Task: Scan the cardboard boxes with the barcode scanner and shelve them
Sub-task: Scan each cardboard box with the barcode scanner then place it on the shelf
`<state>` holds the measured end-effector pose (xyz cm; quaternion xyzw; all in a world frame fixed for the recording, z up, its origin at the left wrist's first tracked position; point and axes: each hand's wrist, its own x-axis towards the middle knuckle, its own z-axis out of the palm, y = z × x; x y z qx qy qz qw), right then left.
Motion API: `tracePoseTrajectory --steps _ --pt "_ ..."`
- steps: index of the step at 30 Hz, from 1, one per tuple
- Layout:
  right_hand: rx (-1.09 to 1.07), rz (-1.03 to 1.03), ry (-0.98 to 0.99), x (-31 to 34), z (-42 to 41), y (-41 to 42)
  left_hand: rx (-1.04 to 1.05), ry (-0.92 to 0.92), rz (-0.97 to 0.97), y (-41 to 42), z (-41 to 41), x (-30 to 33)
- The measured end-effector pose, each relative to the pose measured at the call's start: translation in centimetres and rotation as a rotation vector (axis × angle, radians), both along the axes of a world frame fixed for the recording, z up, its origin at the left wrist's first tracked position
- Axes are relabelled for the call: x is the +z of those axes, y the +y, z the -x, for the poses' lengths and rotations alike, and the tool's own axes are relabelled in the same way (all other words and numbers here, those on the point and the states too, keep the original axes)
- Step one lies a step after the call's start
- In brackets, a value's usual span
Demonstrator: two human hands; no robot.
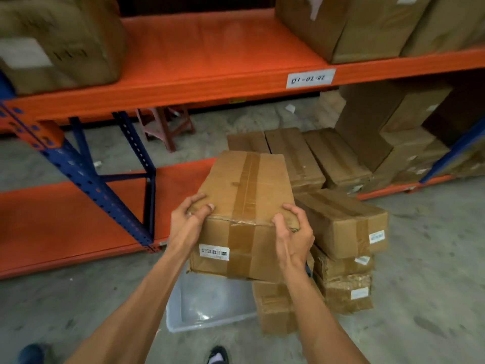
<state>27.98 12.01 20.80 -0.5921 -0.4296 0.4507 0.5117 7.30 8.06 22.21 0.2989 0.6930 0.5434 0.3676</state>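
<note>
Both hands grasp one cardboard box (244, 206) at its near top corners; the left hand (190, 214) curls its fingers over the left corner, the right hand (294, 227) hooks over the right; the box hangs between them, its barcode label (214, 252) just below the left hand; no scanner shows; a stack of boxes (343, 248) sits just right of the right hand, a clear bin (210, 308) beneath both; the corner-only grip looks thin, so the box could tip forward, or drop into the bin.

Clear plastic bin (210, 311) on concrete floor (433, 298); pink stool (165, 126) under orange rack shelf (210, 56).
</note>
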Motion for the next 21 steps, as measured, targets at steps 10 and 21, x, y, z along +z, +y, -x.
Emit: tracePoseTrajectory --steps 10,21 --pt "0.019 -0.281 -0.034 14.5 -9.0 -5.0 0.057 0.051 -0.236 -6.6 -8.7 14.0" --pt "0.030 -0.495 0.039 26.8 -8.9 -5.3 0.133 0.183 -0.411 -8.6 -9.1 26.6"
